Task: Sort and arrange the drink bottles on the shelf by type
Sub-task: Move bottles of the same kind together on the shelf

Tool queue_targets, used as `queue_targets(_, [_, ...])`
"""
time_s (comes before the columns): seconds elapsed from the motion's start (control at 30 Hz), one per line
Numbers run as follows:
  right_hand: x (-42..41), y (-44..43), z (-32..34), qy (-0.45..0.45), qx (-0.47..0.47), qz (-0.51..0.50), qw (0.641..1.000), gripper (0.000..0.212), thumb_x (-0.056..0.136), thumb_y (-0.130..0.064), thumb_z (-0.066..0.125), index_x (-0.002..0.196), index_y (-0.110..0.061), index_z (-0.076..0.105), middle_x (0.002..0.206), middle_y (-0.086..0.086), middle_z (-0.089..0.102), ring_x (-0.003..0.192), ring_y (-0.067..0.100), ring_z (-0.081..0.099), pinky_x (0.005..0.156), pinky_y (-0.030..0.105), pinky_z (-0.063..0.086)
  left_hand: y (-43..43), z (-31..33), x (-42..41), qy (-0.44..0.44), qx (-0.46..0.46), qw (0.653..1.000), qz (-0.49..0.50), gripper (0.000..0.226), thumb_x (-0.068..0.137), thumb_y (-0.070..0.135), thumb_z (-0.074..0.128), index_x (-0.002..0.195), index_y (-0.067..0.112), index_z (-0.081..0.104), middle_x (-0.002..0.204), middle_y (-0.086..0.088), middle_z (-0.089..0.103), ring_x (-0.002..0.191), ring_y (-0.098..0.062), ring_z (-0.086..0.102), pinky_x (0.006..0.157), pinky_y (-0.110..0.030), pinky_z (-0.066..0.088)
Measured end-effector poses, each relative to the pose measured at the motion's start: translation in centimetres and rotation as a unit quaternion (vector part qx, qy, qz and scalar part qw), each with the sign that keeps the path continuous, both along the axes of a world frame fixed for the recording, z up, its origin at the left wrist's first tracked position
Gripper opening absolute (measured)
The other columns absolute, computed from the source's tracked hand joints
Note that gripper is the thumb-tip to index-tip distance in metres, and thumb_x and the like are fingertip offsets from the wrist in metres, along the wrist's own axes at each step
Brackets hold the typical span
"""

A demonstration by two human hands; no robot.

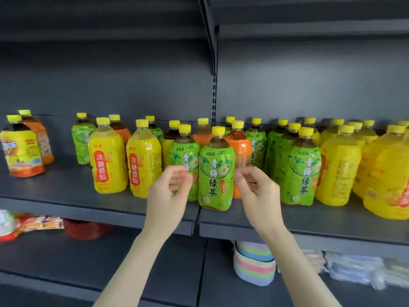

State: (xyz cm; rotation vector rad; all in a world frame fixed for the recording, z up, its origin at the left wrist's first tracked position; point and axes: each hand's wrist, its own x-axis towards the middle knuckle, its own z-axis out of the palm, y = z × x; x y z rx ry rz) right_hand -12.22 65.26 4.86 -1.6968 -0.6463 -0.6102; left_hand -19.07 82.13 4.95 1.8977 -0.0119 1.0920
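Observation:
Many yellow-capped drink bottles stand on the dark grey shelf (88, 207), mixed by label: green, yellow and orange. A green-label tea bottle (215, 173) stands upright at the shelf's front edge in the middle. My left hand (169, 196) hovers just left of it and my right hand (257, 193) just right of it, fingers curled and apart, neither touching it. A second green bottle (184, 151) stands behind my left hand. An orange-label bottle (240, 147) is behind my right hand. Two yellow pear-drink bottles (109, 160) stand to the left.
Two bottles with yellow-orange labels (21, 149) stand apart at the far left. Green and yellow bottles (338, 165) crowd the right. A slotted upright (214, 96) divides the back panel. Below lie snack packets (24, 224), red plates (86, 229), pastel bowls (254, 264) and plastic-wrapped goods (358, 269).

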Motion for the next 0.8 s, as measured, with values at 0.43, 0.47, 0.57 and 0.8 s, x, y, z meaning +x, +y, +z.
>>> queue_targets(0.43, [7.5,7.8,-1.6,0.051,0.033,-0.104,0.993,0.09,0.068,-0.063,0.072,0.142,-0.025,0.038,0.133,-0.007,0.031,0.131,0.014,0.034,0.107,0.032,0.034,6.5,-0.8,11.6,0.023,-0.039,0.999,0.012,0.088,0.071,0.065,0.057,0.142,0.017,0.032,0.129,0.009,0.038,0.118,0.0,0.035,0.089,-0.002,0.027])
queue_targets(0.47, [7.6,8.1,-1.8,0.048,0.041,-0.115,0.991,0.089,0.068,-0.063,0.074,0.141,-0.026,0.038,0.134,-0.006,0.032,0.13,0.016,0.036,0.107,0.035,0.037,6.8,-0.8,12.0,0.024,-0.033,0.999,0.012,0.089,0.07,0.065,0.058,0.141,0.016,0.034,0.127,0.009,0.039,0.118,-0.003,0.037,0.089,-0.004,0.029])
queue_targets(0.57, [7.8,8.5,-2.3,0.028,0.075,-0.128,0.989,0.084,0.063,-0.068,0.071,0.134,-0.035,0.04,0.129,-0.01,0.038,0.122,0.006,0.044,0.1,0.024,0.042,7.5,-1.0,12.6,0.031,-0.002,0.999,0.021,0.093,0.068,0.065,0.06,0.14,0.012,0.037,0.127,0.0,0.042,0.12,-0.013,0.042,0.093,-0.019,0.033])
queue_targets(0.8, [6.3,8.4,-2.3,0.052,0.142,-0.096,0.984,0.075,0.064,-0.065,0.074,0.127,-0.047,0.04,0.132,-0.015,0.052,0.116,0.019,0.058,0.091,0.054,0.051,8.2,-1.2,12.0,-0.004,-0.011,0.999,-0.051,0.093,0.056,0.071,0.068,0.13,0.021,0.041,0.12,0.005,0.036,0.113,-0.008,0.042,0.092,-0.013,0.037])
